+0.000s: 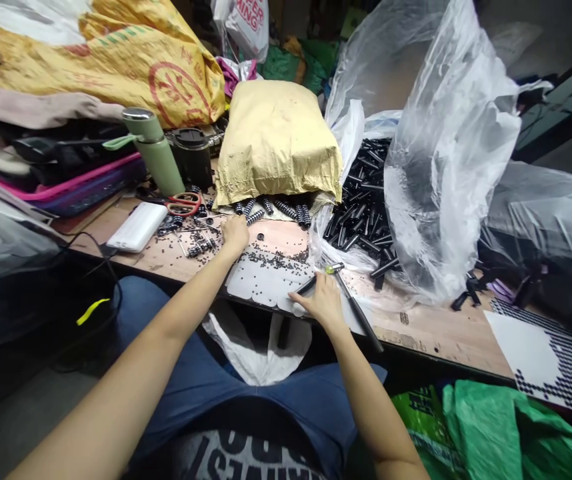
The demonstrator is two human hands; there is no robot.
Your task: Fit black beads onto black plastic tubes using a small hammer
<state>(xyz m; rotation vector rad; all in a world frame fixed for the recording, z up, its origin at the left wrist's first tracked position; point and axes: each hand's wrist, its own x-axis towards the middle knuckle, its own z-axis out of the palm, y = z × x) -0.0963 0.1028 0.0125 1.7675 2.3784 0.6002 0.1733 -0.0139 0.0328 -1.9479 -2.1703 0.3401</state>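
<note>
My left hand [236, 233] reaches to the front of the yellow sack, its fingers curled closed beside a black ribbed rod [255, 217]; what they grip is hidden. Several similar rods lie under the sack's edge. My right hand [326, 301] rests low over the white sheet [253, 285], fingers over the end of a short black tube [307, 287] and thumb stretched along its near side. Just past those fingertips is a yellow-green piece [334, 268]. From there a long black-handled tool [361, 317] slants to the table's front edge. Tiny black rings [271, 262] are scattered between my hands.
Behind stands the full yellow sack [279, 143]. On the right, a clear plastic bag [436, 167] holds many black tubes [361, 207]. Left are a green flask [156, 150], black cup [192, 157], red-handled scissors [185, 203] and white power bank [137, 227]. A dotted sheet [561, 360] lies far right.
</note>
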